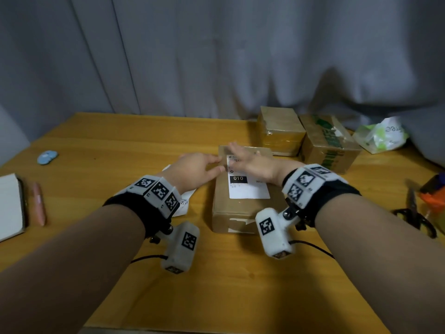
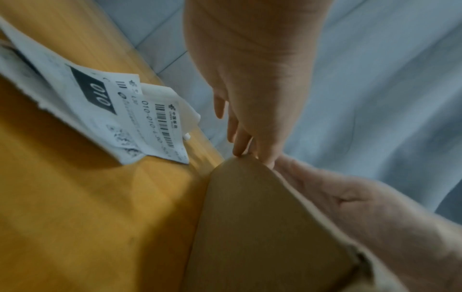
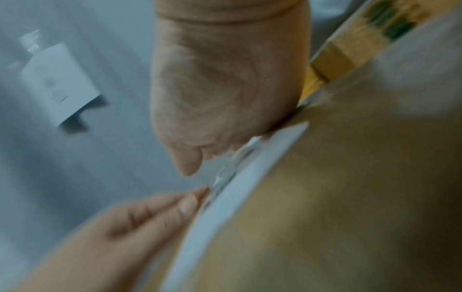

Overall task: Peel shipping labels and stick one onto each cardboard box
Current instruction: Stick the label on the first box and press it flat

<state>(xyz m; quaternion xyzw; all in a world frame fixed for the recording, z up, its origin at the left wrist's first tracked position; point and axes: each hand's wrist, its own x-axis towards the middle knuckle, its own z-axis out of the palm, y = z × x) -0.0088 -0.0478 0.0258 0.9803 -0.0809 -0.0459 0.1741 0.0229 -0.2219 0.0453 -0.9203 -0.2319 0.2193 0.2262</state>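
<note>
A brown cardboard box (image 1: 240, 213) lies in the middle of the wooden table (image 1: 120, 150). A white shipping label (image 1: 249, 189) printed "010" lies on its top face. My right hand (image 1: 240, 155) lies flat on the far part of the label, fingers straight, palm down (image 3: 225, 94). My left hand (image 1: 216, 165) reaches in from the left, its straight fingertips (image 3: 197, 195) touching the label's left edge (image 3: 237, 187) at the box's far left corner (image 2: 247, 177). More label sheets (image 2: 130, 118) lie on the table left of the box, partly under my left wrist.
Two more taped cardboard boxes (image 1: 279, 131) (image 1: 330, 145) stand behind on the right, with a plastic bag (image 1: 382, 136) beside them. Scissors (image 1: 415, 213) and an orange tape holder (image 1: 433, 196) sit at the right edge. A notebook (image 1: 9, 206), pen (image 1: 39, 203) and blue disc (image 1: 47, 157) lie left.
</note>
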